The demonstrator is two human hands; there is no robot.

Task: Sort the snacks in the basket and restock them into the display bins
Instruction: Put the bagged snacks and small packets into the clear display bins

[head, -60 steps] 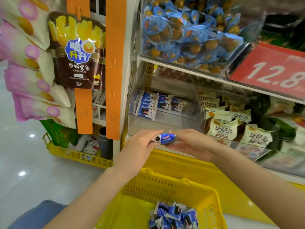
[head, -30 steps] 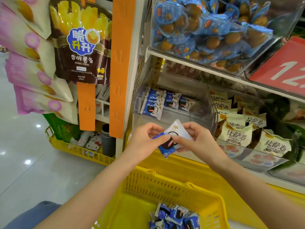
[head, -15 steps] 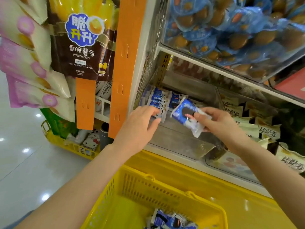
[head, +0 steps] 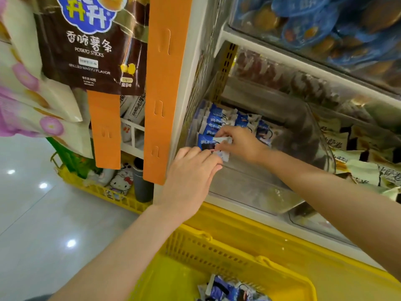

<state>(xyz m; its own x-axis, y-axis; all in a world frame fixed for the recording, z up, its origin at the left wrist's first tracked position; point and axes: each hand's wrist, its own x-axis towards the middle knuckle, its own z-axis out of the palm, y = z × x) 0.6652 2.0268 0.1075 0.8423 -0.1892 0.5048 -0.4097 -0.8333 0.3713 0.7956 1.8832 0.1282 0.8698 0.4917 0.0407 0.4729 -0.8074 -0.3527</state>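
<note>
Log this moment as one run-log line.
phase: restocking | right hand: pinches blue packet, in clear bin | left hand: touches same packet | yellow basket: packets remain

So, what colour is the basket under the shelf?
The basket is bright yellow with slotted walls, clearest in the head view.

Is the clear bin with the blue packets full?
No. The bin is mostly empty: blue packets stand only along its back; its front floor is bare.

Blue packet (head: 207,144) largely covered by fingers (head: 225,132), left hand (head: 191,170) perhaps only touching; basket packets (head: 225,290) cut off below
</note>
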